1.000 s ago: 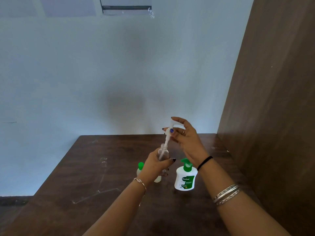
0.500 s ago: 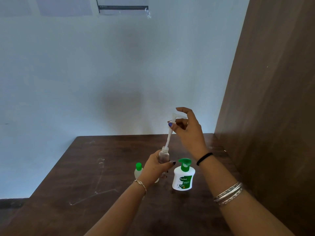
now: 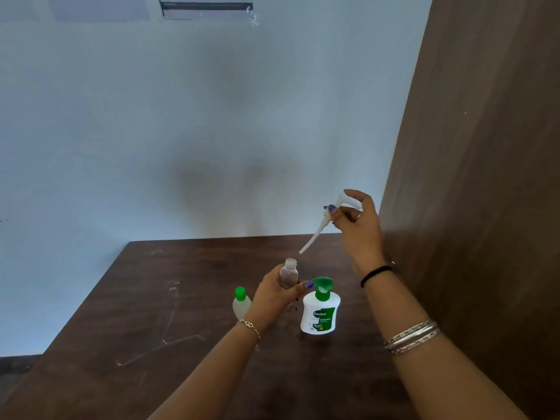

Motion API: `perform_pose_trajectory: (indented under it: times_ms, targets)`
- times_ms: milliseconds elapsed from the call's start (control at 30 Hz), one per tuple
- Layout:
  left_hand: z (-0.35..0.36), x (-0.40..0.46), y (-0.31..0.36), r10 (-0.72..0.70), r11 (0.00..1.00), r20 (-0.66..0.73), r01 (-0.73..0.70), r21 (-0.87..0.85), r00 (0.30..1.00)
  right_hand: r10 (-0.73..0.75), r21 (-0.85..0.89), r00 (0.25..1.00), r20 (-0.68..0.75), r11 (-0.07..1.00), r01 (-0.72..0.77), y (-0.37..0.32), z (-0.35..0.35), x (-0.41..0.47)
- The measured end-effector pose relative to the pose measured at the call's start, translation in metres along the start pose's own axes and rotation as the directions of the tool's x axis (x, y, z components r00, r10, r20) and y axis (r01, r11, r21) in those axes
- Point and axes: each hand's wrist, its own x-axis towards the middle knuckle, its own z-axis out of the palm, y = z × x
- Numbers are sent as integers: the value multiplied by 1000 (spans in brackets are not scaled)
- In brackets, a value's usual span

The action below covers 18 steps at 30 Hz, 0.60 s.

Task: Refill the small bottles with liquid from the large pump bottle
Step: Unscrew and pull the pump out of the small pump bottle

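The right hand (image 3: 359, 225) has lifted the white pump head (image 3: 328, 221), pinched in its fingers, up toward 2 o'clock, so its tube tip now hangs clear of the small clear bottle (image 3: 288, 274), where before it sat inside the neck. The left hand (image 3: 274, 294) still grips that open bottle above the table (image 3: 151, 313), between the green-capped small bottle (image 3: 241, 303) at 9 o'clock and the Dettol pump bottle (image 3: 320, 313) at 3 o'clock.

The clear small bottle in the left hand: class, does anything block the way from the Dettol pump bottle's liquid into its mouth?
Nothing visible does. The clear small bottle, gripped by the left hand, has an uncapped mouth. Its white sprayer top is held clear, up and right, by the right hand. The Dettol pump bottle stands beside it.
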Motion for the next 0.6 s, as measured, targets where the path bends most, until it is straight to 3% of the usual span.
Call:
perform_pose_trajectory:
  times_ms: [67, 167, 367, 467, 600]
  targets:
    - [2, 1, -2, 7, 1000, -7, -7, -8, 1000, 51, 4, 997, -50, 999, -51, 14, -15, 7]
    - [6, 0, -8, -21, 998, 23, 22, -51, 1000, 130, -152, 988, -89, 978, -142, 42, -40, 12]
    - [20, 0, -20, -66, 997, 57, 64, 32, 996, 342, -556, 931, -125, 753, -351, 113, -88, -14]
    - [27, 0, -25, -90, 994, 39, 87, 69, 995, 410, -619, 905, -117, 682, -389, 141, -99, -30]
    - [33, -4, -34, -118, 993, 64, 117, 14, 991, 499, -581, 853, -150, 654, -485, 171, -104, -45]
